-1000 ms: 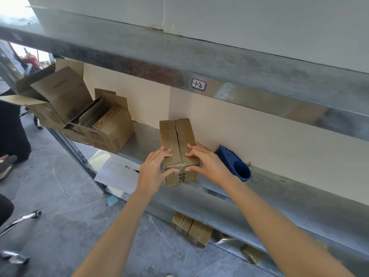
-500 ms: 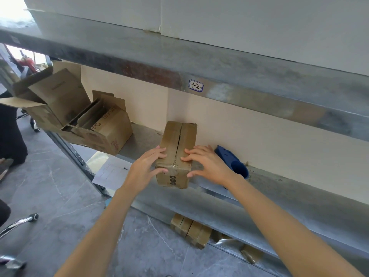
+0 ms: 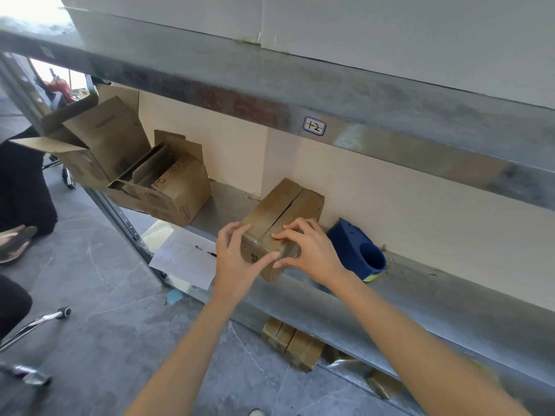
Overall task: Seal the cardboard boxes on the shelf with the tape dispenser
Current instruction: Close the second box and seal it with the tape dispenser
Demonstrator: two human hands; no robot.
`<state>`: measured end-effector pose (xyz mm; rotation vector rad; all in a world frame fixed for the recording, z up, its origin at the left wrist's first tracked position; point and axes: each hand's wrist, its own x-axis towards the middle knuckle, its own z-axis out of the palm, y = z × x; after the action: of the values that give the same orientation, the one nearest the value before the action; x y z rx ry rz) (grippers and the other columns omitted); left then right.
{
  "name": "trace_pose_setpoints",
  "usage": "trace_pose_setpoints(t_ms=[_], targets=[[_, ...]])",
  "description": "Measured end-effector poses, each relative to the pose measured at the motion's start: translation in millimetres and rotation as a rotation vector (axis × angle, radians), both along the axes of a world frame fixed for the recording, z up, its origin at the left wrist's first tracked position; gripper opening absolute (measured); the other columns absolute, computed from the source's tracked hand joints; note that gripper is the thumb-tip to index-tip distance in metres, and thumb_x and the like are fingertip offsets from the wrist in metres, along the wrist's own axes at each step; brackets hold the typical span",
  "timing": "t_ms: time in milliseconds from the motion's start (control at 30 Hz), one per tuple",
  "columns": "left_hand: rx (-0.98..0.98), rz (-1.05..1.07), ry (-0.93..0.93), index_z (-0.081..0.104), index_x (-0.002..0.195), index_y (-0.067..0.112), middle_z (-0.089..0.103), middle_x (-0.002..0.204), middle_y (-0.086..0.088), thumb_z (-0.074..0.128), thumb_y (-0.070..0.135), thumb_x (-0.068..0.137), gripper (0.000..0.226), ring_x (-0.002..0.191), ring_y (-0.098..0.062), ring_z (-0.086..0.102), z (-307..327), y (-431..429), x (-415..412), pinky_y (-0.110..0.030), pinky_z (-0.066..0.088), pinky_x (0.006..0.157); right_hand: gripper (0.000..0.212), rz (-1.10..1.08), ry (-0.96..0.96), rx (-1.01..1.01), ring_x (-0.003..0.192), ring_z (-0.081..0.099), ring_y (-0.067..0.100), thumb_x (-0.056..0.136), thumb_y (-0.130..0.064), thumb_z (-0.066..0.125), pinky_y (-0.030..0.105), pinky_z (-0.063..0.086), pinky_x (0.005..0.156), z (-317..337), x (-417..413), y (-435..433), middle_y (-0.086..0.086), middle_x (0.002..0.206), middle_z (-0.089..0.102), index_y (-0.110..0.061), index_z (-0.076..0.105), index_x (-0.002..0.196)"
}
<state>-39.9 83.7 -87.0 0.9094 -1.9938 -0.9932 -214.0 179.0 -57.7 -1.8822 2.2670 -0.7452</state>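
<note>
Under the fingers of both hands sits the small box [image 3: 277,204], on the shelf [image 3: 450,283]. Its long side runs away from the fingers, up and a bit right, with 1 open crack along the top. The left hand [image 3: 234,259] curls round the near left corner. The right hand [image 3: 312,253] bends over the near top, thumb on the end. Both hold the box. The blue tape dispenser [image 3: 351,244] lies just right of the right hand, so that hand is nearer.
</note>
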Motion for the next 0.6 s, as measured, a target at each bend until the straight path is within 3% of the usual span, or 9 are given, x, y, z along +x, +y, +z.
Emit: trace_pose_setpoints(t_ms=[133,233,300,400,467,600], targets=[[-0.014,0.03,-0.059,0.051,0.134,0.026,0.032,0.142,0.009,0.08,0.067,0.059,0.09,0.131,-0.009,0.033,1,3,-4,-0.015,0.031,0.098,0.065,0.064,0.0,0.075,0.12,0.038,0.01,0.076,-0.041,0.08,0.03,0.043,0.092,5,-10,2,-0.009,0.13,0.054,-0.035,0.057,0.136],[-0.006,0.007,-0.079,0.052,0.13,0.026,0.033,0.144,0.012,0.086,0.055,0.063,0.08,0.129,-0.006,0.039,6,-6,0,-0.025,0.044,0.097,0.062,0.061,0.041,0.108,0.13,0.038,0.014,0.081,-0.031,0.077,0.04,0.046,0.102,13,-22,4,-0.007,0.141,0.05,-0.031,0.054,0.139],[-0.01,-0.036,-0.135,0.052,0.131,0.029,0.034,0.147,0.016,0.087,0.049,0.065,0.077,0.127,-0.004,0.043,8,-16,8,-0.031,0.049,0.095,0.061,0.019,0.07,0.113,0.142,0.028,0.02,0.085,-0.025,0.074,0.047,0.033,0.115,14,-32,5,-0.006,0.153,0.039,-0.032,0.052,0.141],[0.022,-0.145,-0.192,0.048,0.136,0.033,0.03,0.156,0.023,0.086,0.043,0.07,0.077,0.137,-0.001,0.037,7,-34,25,-0.031,0.039,0.108,0.062,-0.012,0.039,0.143,0.151,0.01,0.023,0.089,-0.021,0.07,0.051,0.01,0.122,10,-43,7,-0.005,0.162,0.024,-0.034,0.047,0.145],[0.076,-0.185,-0.185,0.045,0.14,0.034,0.025,0.159,0.024,0.085,0.034,0.075,0.077,0.141,-0.001,0.033,7,-41,31,-0.03,0.034,0.112,0.062,0.0,0.015,0.176,0.15,0.012,0.022,0.092,-0.019,0.067,0.049,0.017,0.121,7,-43,8,-0.006,0.161,0.026,-0.036,0.042,0.147],[0.129,-0.131,-0.112,0.047,0.145,0.025,0.031,0.158,0.018,0.082,0.017,0.08,0.074,0.136,0.002,0.038,9,-37,28,-0.027,0.042,0.109,0.063,-0.035,0.028,0.147,0.145,0.021,0.021,0.092,-0.021,0.067,0.041,0.035,0.108,6,-38,8,-0.008,0.157,0.034,-0.04,0.042,0.147]])
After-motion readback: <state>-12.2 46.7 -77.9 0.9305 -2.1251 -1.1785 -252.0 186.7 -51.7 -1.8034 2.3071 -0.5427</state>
